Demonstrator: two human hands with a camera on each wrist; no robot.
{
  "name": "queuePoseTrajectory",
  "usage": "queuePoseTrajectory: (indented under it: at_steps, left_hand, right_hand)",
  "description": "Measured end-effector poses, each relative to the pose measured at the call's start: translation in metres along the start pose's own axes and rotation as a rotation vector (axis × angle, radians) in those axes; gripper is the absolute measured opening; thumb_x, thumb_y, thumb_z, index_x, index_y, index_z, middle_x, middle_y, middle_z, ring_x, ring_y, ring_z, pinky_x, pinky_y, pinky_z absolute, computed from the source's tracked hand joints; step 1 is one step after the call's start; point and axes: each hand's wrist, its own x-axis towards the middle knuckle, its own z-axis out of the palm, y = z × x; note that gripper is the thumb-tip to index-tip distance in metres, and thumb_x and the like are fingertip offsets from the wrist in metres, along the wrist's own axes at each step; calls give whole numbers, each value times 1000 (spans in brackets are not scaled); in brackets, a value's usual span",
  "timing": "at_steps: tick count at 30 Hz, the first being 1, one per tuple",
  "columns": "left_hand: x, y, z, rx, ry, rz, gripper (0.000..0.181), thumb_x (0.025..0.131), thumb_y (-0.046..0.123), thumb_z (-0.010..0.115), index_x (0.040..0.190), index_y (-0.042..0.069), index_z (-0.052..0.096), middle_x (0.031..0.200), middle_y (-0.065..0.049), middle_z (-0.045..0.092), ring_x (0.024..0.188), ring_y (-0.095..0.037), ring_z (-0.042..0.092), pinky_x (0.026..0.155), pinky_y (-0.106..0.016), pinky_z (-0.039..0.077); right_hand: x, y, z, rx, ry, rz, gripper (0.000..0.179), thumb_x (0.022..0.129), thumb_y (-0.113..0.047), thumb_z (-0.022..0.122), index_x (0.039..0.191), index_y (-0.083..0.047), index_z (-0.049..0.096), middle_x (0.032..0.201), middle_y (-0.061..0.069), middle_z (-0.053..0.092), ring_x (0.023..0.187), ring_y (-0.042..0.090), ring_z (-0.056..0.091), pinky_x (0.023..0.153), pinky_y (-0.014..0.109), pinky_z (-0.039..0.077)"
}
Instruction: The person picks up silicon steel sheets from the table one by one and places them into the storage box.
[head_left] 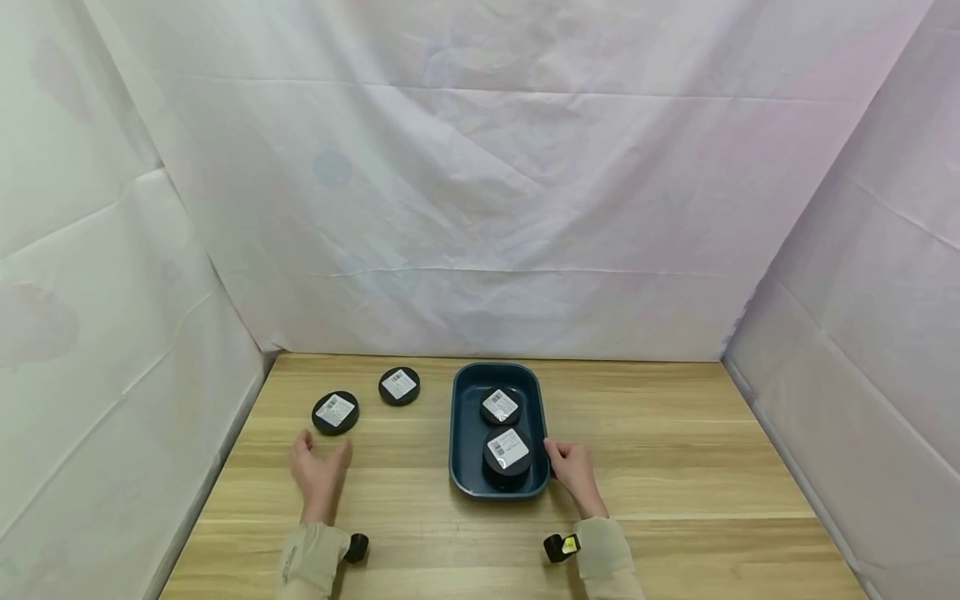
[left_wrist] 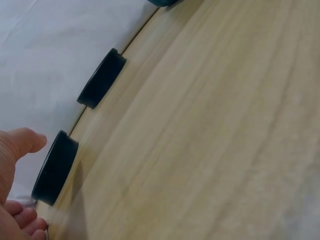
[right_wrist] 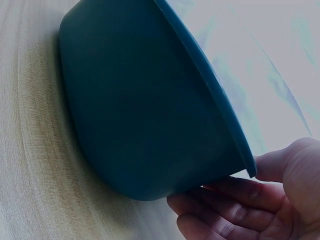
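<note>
A dark teal rectangular tray [head_left: 467,467] stands on the table with black round discs in it, each bearing a white label. The farther disc [head_left: 491,415] is smaller in view; the nearer one [head_left: 507,479] looks thicker, like a stack. My right hand [head_left: 573,473] pinches the tray's right rim, thumb at the lip and fingers under it, plain in the right wrist view. My left hand [head_left: 318,477] holds nothing; its thumb and fingers are spread just short of a labelled black disc [head_left: 322,423]. Another such disc [head_left: 388,398] lies farther back and to the right.
The wooden table [head_left: 675,467] runs back to a white cloth [head_left: 480,308] hanging behind it. Similar cloth walls rise at the left [head_left: 112,433] and right [head_left: 862,350]. A small black wrist device [head_left: 358,547] sits by each sleeve.
</note>
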Motion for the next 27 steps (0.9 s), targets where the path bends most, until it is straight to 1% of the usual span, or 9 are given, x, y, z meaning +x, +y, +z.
queuePoseTrajectory:
  at_steps: [6,9,14,17,21,24,27]
  left_hand:
    - [10,1,4,26,27,35,80,72,11,78,134,-14,34,128,-33,38,120,-45,35,102,-52,28]
    - [16,3,6,50,27,51,81,72,12,78,134,-15,34,129,-33,37,121,-46,35,102,-52,28]
    - [23,3,8,125,13,62,84,71,15,80,133,-16,34,129,-34,36,121,-47,33,102,-53,26]
    - [25,3,10,147,13,74,84,67,14,82,130,-17,36,127,-35,35,119,-48,33,101,-54,25]
    - [27,2,12,162,6,84,85,64,13,83,130,-15,38,126,-33,34,119,-47,29,100,-53,24]
    - [29,3,13,194,-8,81,84,65,16,82,130,-14,38,126,-33,32,120,-47,26,99,-53,22]
    - [33,5,13,254,-31,76,86,67,21,81,131,-15,36,126,-34,31,119,-48,25,99,-54,20]
  right_hand:
    - [0,0,1,0,9,4,35,94,-18,57,71,5,70,53,-2,52,52,7,49,51,22,43]
    - [0,-1,1,9,7,8,34,94,-17,57,72,6,70,55,0,55,52,7,50,50,22,45]
    - [0,-2,2,38,7,18,29,93,-17,57,83,5,73,60,4,61,52,6,53,50,22,48]
    - [-1,-3,2,42,7,14,29,93,-16,57,83,5,73,57,2,58,52,6,52,50,22,48]
    - [-1,-4,2,51,9,12,31,93,-16,58,78,6,73,54,-1,55,51,6,51,50,21,47]
    - [-1,-4,2,51,12,18,32,93,-17,58,75,6,72,53,-2,53,51,6,51,50,21,46]
    - [0,-3,2,50,13,26,31,93,-17,58,78,6,73,54,-1,55,52,6,51,50,21,47]
